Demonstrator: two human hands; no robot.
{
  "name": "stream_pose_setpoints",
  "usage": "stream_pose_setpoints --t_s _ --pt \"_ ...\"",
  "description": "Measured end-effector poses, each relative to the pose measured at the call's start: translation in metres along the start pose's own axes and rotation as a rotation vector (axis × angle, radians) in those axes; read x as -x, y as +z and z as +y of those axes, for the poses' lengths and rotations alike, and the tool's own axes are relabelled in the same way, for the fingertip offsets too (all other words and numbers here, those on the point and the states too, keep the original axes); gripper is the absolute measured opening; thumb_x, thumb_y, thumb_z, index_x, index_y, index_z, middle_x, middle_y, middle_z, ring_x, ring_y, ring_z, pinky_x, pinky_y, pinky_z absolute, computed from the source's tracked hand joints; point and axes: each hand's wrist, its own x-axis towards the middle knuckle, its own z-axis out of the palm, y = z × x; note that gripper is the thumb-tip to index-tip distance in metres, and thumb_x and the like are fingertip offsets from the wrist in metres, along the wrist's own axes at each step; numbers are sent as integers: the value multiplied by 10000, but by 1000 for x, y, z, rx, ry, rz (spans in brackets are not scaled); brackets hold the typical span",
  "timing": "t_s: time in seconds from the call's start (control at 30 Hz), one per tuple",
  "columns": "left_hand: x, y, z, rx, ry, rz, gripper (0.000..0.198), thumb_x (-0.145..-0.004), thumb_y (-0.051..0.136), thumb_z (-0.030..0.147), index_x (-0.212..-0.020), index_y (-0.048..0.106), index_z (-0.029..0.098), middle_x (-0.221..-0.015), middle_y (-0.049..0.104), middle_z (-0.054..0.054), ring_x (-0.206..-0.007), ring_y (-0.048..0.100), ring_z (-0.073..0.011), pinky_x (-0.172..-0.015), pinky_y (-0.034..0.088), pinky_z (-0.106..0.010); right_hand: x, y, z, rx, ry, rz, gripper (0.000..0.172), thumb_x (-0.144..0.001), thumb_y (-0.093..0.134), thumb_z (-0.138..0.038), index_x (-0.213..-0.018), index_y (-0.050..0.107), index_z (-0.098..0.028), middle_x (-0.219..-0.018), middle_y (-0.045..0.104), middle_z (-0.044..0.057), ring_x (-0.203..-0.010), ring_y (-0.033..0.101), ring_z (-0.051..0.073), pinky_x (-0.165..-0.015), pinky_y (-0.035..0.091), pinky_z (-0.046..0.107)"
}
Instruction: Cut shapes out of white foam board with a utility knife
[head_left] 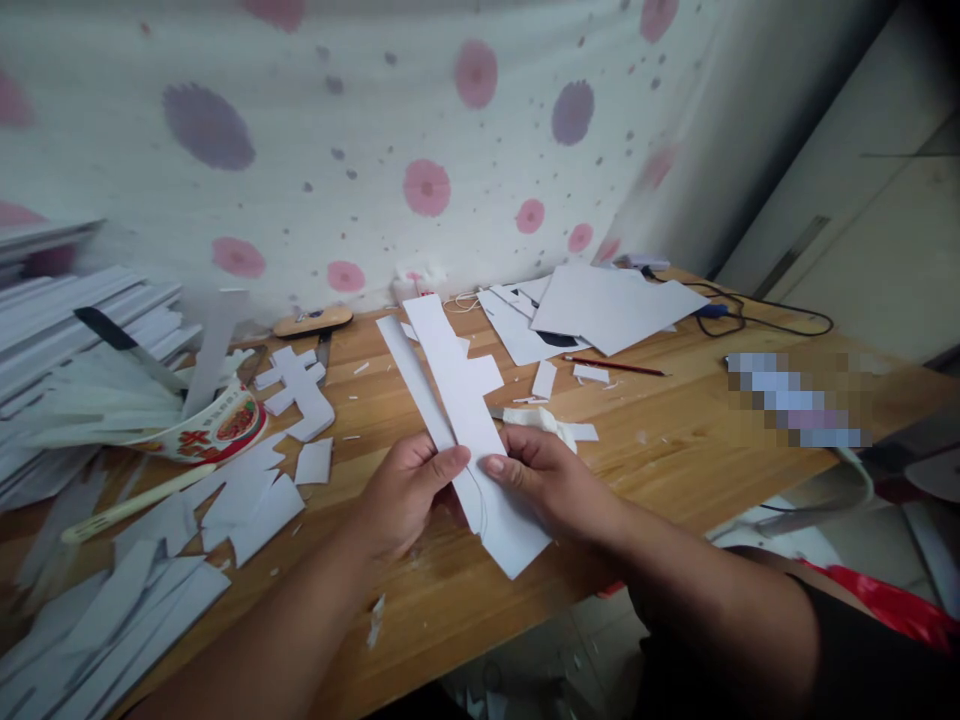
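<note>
Both hands grip a long white cut-out board piece (465, 400) that points away from me over the wooden table (675, 440). My left hand (405, 492) pinches its left edge with thumb on top. My right hand (544, 478) pinches its right edge the same way. A narrower white strip (411, 375) lies along the piece's left side; I cannot tell whether it is attached. The piece has stepped notches on its right side and its near end hangs by the table's front edge.
White offcuts (247, 495) litter the table's left half, with a printed paper bowl (217, 430) and a stack of white boards (67, 330) beyond. White sheets (607, 305), a red pencil (615, 366) and a cable (750, 320) lie at the back right. A dotted cloth (375, 150) hangs behind.
</note>
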Motion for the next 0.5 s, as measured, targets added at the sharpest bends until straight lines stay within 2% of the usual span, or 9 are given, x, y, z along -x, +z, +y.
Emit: stream_pose_setpoints --t_s 0.13,0.37,0.5 --pt "2 7 2 51 5 23 368 -656 788 494 -711 648 158 -534 596 14 -439 523 -103 -468 472 -233 2 2 2 -56 5 28 390 -815 604 -558 -854 581 -171 -752 624 35 -602 537 125 -521 414 255" --pt "3 9 1 120 -38 23 337 -671 786 466 -731 657 160 -559 607 2 -458 537 -120 -440 439 -230 1 2 2 -78 -36 68 319 -811 633 -491 -804 568 -179 -689 596 5 -563 506 108 -495 395 242" --pt "4 12 -1 186 -37 67 307 -699 769 447 -733 660 162 -552 585 11 -461 511 -109 -441 412 -219 -1 4 2 -110 -39 86 313 -805 639 -476 -817 573 -169 -711 583 3 -572 504 105 -506 391 243"
